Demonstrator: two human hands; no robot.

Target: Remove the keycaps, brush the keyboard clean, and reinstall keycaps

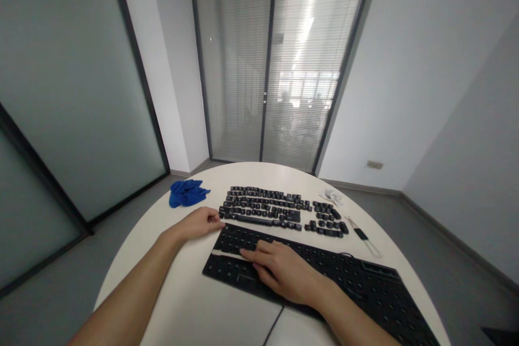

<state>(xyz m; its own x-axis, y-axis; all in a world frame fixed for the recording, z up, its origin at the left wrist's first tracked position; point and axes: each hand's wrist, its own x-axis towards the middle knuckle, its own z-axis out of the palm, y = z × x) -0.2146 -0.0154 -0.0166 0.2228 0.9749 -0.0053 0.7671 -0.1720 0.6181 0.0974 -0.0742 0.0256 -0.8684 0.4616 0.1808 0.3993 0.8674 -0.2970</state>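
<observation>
A black keyboard (352, 281) with its keycaps off lies at a slant on the table. At its far left corner my left hand (200, 223) rests on the tabletop, fingers curled, with a fingertip and thumb against the corner. My right hand (284, 270) is over the left half of the board, index finger stretched forward and the other fingers folded. Under that fingertip runs a slim pale stick (227, 254), lying across the board; its far end by the palm is hidden. Beyond the board, loose black keycaps (263, 206) are laid out in keyboard order.
A crumpled blue cloth (188, 193) sits at the table's left edge. To the right are crumpled white tissue (333, 197) and a wire keycap puller (360, 234) with a black handle. A cable (273, 325) runs off the near side of the round white table (194, 303).
</observation>
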